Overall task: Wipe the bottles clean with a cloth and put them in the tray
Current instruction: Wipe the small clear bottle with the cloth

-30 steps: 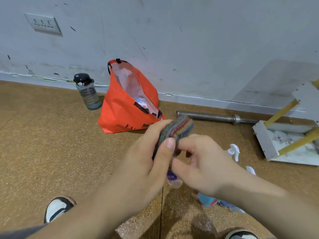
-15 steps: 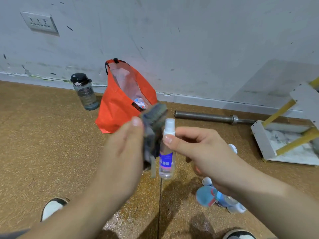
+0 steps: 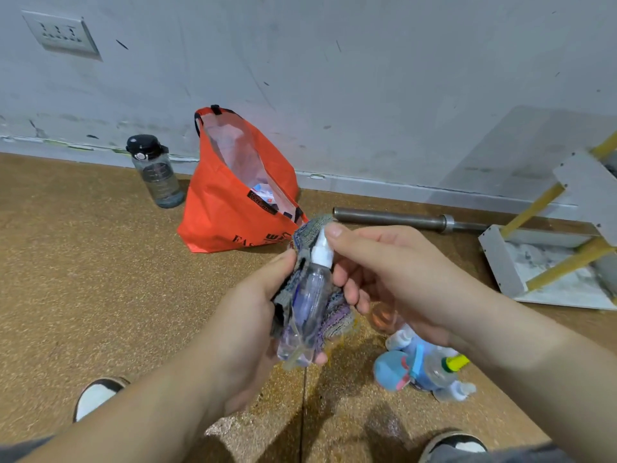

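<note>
Bottle, clear plastic, white spray cap, was gripped in striped cloth by left hand; cap pinched by right hand.

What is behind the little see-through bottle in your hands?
A striped cloth, cupped by the left hand, sits behind the bottle. The right hand holds its white cap end. The cloth hides the left palm underneath.
</note>
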The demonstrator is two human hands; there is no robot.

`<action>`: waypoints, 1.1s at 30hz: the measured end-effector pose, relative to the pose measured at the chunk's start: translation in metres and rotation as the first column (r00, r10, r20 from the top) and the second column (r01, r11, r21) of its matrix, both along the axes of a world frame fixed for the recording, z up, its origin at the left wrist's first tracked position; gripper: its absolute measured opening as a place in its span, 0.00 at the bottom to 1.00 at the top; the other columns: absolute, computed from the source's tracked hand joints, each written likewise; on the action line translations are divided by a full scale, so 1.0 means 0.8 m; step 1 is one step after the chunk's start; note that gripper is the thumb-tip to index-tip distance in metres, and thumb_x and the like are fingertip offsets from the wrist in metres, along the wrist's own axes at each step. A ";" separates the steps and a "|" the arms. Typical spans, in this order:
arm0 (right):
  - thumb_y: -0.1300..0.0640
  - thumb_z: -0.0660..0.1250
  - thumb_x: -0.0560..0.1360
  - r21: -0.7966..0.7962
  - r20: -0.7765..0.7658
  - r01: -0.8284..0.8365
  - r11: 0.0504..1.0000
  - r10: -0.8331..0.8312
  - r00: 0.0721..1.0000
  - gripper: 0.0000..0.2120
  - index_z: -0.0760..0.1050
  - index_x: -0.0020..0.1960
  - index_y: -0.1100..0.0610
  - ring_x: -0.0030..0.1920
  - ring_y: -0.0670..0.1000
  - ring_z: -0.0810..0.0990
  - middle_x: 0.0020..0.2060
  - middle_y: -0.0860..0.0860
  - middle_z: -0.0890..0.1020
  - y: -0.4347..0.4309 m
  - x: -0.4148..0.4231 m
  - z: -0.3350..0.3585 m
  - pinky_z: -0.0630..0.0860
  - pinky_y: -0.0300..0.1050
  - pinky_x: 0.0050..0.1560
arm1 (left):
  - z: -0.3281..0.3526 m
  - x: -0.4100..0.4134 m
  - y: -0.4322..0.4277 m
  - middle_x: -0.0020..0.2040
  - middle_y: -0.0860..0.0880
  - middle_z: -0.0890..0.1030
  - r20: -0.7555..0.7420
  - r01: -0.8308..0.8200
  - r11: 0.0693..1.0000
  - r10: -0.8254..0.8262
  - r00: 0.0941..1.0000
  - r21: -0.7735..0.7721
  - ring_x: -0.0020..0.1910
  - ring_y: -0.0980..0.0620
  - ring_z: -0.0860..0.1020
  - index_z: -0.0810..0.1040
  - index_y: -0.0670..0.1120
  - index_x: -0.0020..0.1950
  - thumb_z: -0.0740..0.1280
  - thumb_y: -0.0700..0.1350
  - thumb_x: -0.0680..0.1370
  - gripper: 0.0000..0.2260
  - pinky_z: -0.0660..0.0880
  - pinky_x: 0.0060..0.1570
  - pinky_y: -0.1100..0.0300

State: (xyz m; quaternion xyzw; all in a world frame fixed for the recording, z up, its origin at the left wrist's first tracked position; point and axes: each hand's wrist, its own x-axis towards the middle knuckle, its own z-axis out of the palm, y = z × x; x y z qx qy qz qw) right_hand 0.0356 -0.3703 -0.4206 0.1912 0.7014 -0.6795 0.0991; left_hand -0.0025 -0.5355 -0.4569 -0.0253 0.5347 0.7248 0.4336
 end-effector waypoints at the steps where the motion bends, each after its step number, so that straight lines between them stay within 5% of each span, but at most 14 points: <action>1: 0.47 0.66 0.82 0.019 0.012 -0.021 1.000 0.020 1.000 0.20 0.77 0.40 0.61 0.21 0.45 0.70 0.25 0.51 0.76 0.001 0.000 -0.001 0.64 0.33 0.19 | -0.003 -0.004 0.000 0.48 0.40 0.87 0.042 -0.001 0.999 0.003 0.999 -0.040 0.36 0.42 0.83 0.85 0.43 0.55 0.62 0.59 0.78 0.22 0.79 0.31 0.50; 3: 0.48 0.66 0.83 0.059 0.023 -0.040 0.997 0.039 0.999 0.20 0.76 0.40 0.62 0.20 0.45 0.69 0.23 0.50 0.75 0.002 0.000 -0.003 0.63 0.33 0.18 | -0.003 -0.006 0.001 0.47 0.40 0.87 0.019 -0.002 0.995 0.004 1.000 -0.099 0.37 0.41 0.84 0.86 0.46 0.52 0.64 0.58 0.78 0.18 0.80 0.33 0.49; 5: 0.49 0.67 0.83 0.097 0.028 -0.026 0.995 0.023 0.999 0.19 0.77 0.40 0.63 0.20 0.47 0.70 0.24 0.53 0.76 0.001 0.004 -0.007 0.64 0.33 0.18 | -0.004 0.004 -0.002 0.47 0.47 0.87 -0.296 -0.018 0.969 -0.057 0.953 -0.246 0.42 0.46 0.84 0.82 0.52 0.54 0.59 0.55 0.85 0.14 0.81 0.39 0.54; 7: 0.50 0.68 0.82 0.128 0.017 -0.003 0.992 0.001 1.000 0.19 0.78 0.39 0.62 0.23 0.50 0.73 0.26 0.58 0.77 -0.006 0.006 -0.014 0.67 0.34 0.20 | -0.008 0.017 -0.010 0.46 0.55 0.84 -0.727 -0.149 0.851 -0.324 0.605 -0.504 0.44 0.53 0.82 0.76 0.58 0.57 0.53 0.59 0.85 0.13 0.78 0.45 0.55; 8: 0.50 0.68 0.82 0.128 -0.002 0.008 0.992 -0.008 1.000 0.19 0.78 0.37 0.61 0.25 0.53 0.74 0.28 0.61 0.79 -0.010 0.007 -0.019 0.71 0.37 0.24 | -0.010 0.022 -0.011 0.49 0.57 0.82 -0.781 -0.232 0.775 -0.468 0.413 -0.587 0.47 0.54 0.81 0.71 0.60 0.62 0.51 0.61 0.83 0.14 0.77 0.46 0.52; 10: 0.49 0.69 0.81 0.111 -0.060 0.044 0.993 -0.038 0.997 0.19 0.78 0.36 0.59 0.29 0.57 0.76 0.30 0.64 0.81 -0.018 0.009 -0.028 0.76 0.46 0.32 | -0.008 0.033 -0.014 0.60 0.59 0.77 -0.764 -0.315 0.697 -0.562 0.317 -0.644 0.55 0.53 0.79 0.59 0.61 0.77 0.48 0.62 0.81 0.24 0.76 0.50 0.50; 14: 0.51 0.69 0.81 0.113 -0.160 0.170 0.979 -0.151 0.975 0.18 0.78 0.40 0.64 0.25 0.51 0.76 0.26 0.57 0.78 -0.015 0.006 -0.022 0.73 0.40 0.26 | -0.014 0.030 -0.014 0.47 0.58 0.81 -0.821 -0.198 0.919 -0.189 0.539 -0.342 0.39 0.58 0.80 0.74 0.61 0.63 0.56 0.58 0.83 0.12 0.76 0.41 0.62; 16: 0.51 0.68 0.82 0.130 -0.191 0.229 0.965 -0.202 0.961 0.18 0.78 0.39 0.63 0.24 0.49 0.75 0.27 0.55 0.78 -0.006 0.003 -0.017 0.71 0.37 0.24 | -0.013 0.028 -0.009 0.39 0.51 0.83 -0.561 -0.169 0.960 0.016 0.828 -0.223 0.34 0.53 0.79 0.81 0.54 0.55 0.59 0.54 0.84 0.11 0.79 0.39 0.53; 18: 0.52 0.67 0.82 0.139 -0.189 0.247 0.959 -0.219 0.957 0.18 0.77 0.38 0.62 0.25 0.50 0.75 0.28 0.56 0.78 0.000 -0.001 -0.019 0.74 0.41 0.27 | -0.009 0.023 -0.009 0.38 0.41 0.84 -0.170 -0.134 0.973 0.102 0.980 -0.186 0.33 0.46 0.79 0.84 0.48 0.50 0.62 0.51 0.84 0.13 0.77 0.37 0.47; 22: 0.54 0.64 0.83 -0.014 -0.083 0.138 0.990 -0.139 0.987 0.14 0.77 0.43 0.61 0.28 0.51 0.73 0.32 0.56 0.77 0.007 -0.007 -0.022 0.69 0.45 0.29 | -0.017 -0.001 -0.024 0.19 0.45 0.76 -0.069 -0.108 0.979 0.097 0.993 -0.174 0.18 0.54 0.76 0.71 0.36 0.34 0.59 0.39 0.86 0.19 0.72 0.25 0.63; 25: 0.56 0.65 0.81 -0.088 -0.105 0.020 0.996 -0.029 0.994 0.12 0.80 0.56 0.64 0.29 0.51 0.71 0.35 0.57 0.77 0.018 -0.007 -0.016 0.67 0.44 0.30 | -0.012 -0.016 -0.032 0.41 0.28 0.83 -0.018 -0.220 0.961 0.220 0.975 -0.166 0.38 0.53 0.85 0.68 0.42 0.32 0.53 0.36 0.87 0.23 0.79 0.46 0.64; 27: 0.56 0.65 0.80 -0.089 -0.144 -0.051 0.995 0.038 0.989 0.14 0.80 0.59 0.64 0.31 0.51 0.72 0.35 0.57 0.77 0.022 -0.005 -0.016 0.68 0.45 0.32 | 0.000 -0.001 -0.027 0.35 0.31 0.83 -0.032 -0.009 0.984 0.004 0.999 -0.177 0.29 0.49 0.81 0.74 0.37 0.27 0.55 0.38 0.86 0.27 0.79 0.31 0.57; 30: 0.57 0.65 0.82 -0.018 -0.181 -0.024 1.000 0.020 0.983 0.11 0.80 0.56 0.65 0.31 0.51 0.73 0.34 0.57 0.78 0.018 -0.003 -0.023 0.72 0.43 0.30 | -0.002 0.005 -0.009 0.35 0.40 0.82 0.177 -0.104 0.981 0.133 0.975 -0.166 0.26 0.47 0.75 0.84 0.41 0.43 0.61 0.51 0.81 0.18 0.69 0.26 0.59; 33: 0.56 0.66 0.83 0.066 -0.194 0.082 0.994 -0.068 0.979 0.11 0.79 0.54 0.65 0.30 0.49 0.75 0.33 0.56 0.79 0.008 -0.002 -0.033 0.74 0.43 0.30 | -0.010 0.011 -0.007 0.46 0.41 0.87 -0.070 -0.283 0.939 0.274 0.959 -0.196 0.33 0.46 0.82 0.82 0.46 0.55 0.60 0.49 0.85 0.12 0.77 0.36 0.53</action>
